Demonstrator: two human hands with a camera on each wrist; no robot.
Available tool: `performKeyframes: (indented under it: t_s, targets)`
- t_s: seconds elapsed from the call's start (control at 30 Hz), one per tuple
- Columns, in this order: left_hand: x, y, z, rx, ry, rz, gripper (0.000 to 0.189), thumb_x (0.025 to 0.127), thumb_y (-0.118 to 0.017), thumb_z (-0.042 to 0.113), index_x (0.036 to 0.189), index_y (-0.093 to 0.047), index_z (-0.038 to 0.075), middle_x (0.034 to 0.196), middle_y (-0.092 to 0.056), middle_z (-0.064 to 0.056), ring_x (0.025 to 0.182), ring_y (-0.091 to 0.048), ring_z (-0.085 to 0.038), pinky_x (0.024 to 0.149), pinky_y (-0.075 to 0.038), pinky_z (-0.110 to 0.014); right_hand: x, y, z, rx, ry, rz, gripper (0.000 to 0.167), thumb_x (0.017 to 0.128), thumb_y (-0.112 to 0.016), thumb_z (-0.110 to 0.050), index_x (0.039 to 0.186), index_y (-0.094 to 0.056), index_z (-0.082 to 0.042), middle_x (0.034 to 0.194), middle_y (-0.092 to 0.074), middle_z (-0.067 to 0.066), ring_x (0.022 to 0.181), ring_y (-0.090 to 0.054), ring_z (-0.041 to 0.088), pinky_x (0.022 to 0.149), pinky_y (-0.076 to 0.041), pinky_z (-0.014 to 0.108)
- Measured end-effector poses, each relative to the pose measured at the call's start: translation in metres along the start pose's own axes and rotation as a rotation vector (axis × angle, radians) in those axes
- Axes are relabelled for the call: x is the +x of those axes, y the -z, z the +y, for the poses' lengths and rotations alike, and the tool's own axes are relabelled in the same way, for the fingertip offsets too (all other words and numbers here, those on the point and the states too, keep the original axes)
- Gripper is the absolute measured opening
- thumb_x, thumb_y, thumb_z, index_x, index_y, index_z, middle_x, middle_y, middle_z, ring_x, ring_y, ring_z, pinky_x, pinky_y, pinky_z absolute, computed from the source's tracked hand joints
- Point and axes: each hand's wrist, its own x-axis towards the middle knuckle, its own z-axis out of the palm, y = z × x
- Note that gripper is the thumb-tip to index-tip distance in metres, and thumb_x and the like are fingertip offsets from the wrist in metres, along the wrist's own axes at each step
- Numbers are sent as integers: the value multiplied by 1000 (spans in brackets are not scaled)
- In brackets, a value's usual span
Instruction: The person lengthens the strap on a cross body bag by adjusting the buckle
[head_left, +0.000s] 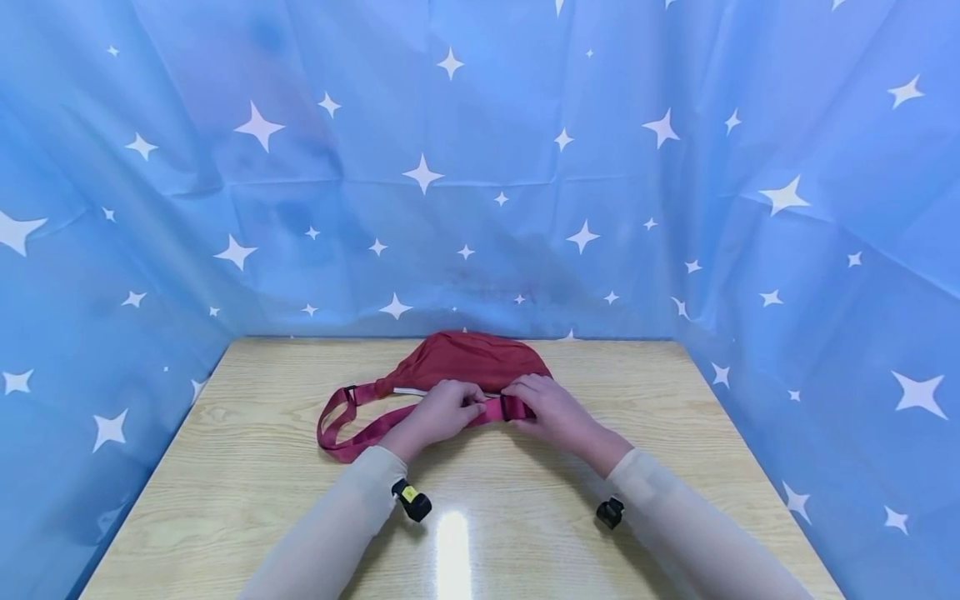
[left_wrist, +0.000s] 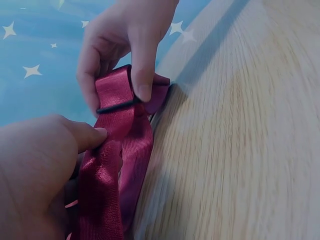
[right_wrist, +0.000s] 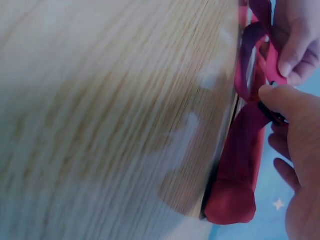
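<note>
A dark red waist bag (head_left: 480,358) lies toward the back of the table, its red strap (head_left: 348,450) looping out to the left and round in front. My left hand (head_left: 446,410) pinches the strap between thumb and fingers, close to a black slider buckle (left_wrist: 119,106). On the other side of that buckle, my right hand (head_left: 551,410) grips it and the webbing with thumb and fingers. In the right wrist view the strap runs from the buckle down to the bag's end (right_wrist: 231,202). Part of the bag's front is hidden behind both hands.
The light wood table (head_left: 262,517) ends at the back against a blue curtain (head_left: 487,275) with white stars, which also hangs along both sides. A second black buckle (head_left: 349,393) sits on the strap's left part. Small black cameras are worn at both wrists.
</note>
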Motion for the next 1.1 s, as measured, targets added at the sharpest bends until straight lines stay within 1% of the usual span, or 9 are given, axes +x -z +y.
performKeyframes:
  t_s: [0.13,0.33,0.47,0.53,0.67,0.73,0.9,1.0,1.1]
  targets:
    - [4,-3,5,-7,-10,-11,8,109,-73,20,104,-80,19,91,-71,10,83,-62,-10,82,-54,-33,2,-1,-2,-9,18,7,51,89,-97,-23,132,-72,-9,126,-73,6,117,-67,26,104,-56,46]
    - [8,-5,11,-33,-15,-8,10,109,-73,18,102,-81,18,90,-71,10,83,-62,-11,82,-54,-34,2,-3,-2,-16,28,8,50,89,-97,-23,131,-73,-10,125,-74,5,118,-67,26,105,-55,47]
    - [7,-5,8,-31,-14,-3,8,108,-74,20,107,-82,17,95,-74,9,86,-63,-10,84,-55,-33,1,-2,-2,-19,21,16,52,88,-98,-23,131,-73,-9,126,-74,6,118,-68,27,105,-55,49]
    - [5,-4,6,-18,-1,-4,9,108,-75,22,109,-82,17,96,-73,10,87,-63,-9,84,-55,-33,0,0,-3,-18,6,13,53,88,-98,-23,132,-73,-9,126,-74,7,119,-68,27,105,-55,49]
    - [1,0,4,16,19,-7,9,108,-75,24,109,-81,18,90,-70,10,82,-62,-11,81,-54,-33,-1,2,-3,0,-26,2,52,89,-97,-23,132,-73,-9,127,-74,7,120,-67,28,106,-55,49]
    - [0,0,4,26,13,-4,8,108,-75,23,107,-81,18,86,-68,9,79,-61,-12,79,-54,-33,-2,2,-3,13,-34,0,51,89,-97,-22,132,-73,-9,127,-74,7,120,-67,27,106,-55,48]
    - [2,-1,3,20,-4,1,7,108,-75,22,106,-80,18,86,-68,11,80,-61,-10,80,-54,-31,-2,3,-3,16,-16,15,51,88,-98,-23,131,-73,-9,126,-74,6,118,-67,26,104,-57,46]
    - [4,-3,5,10,-7,-4,6,108,-75,21,105,-80,19,89,-70,12,82,-63,-9,83,-55,-31,-1,2,-3,19,2,26,51,87,-98,-23,130,-73,-10,125,-74,5,115,-67,24,101,-57,46]
    - [7,-5,8,3,-21,-3,7,108,-74,20,104,-80,20,91,-72,12,85,-65,-9,86,-56,-32,0,1,-4,26,9,27,50,88,-98,-23,130,-73,-11,125,-73,5,115,-67,24,101,-57,46]
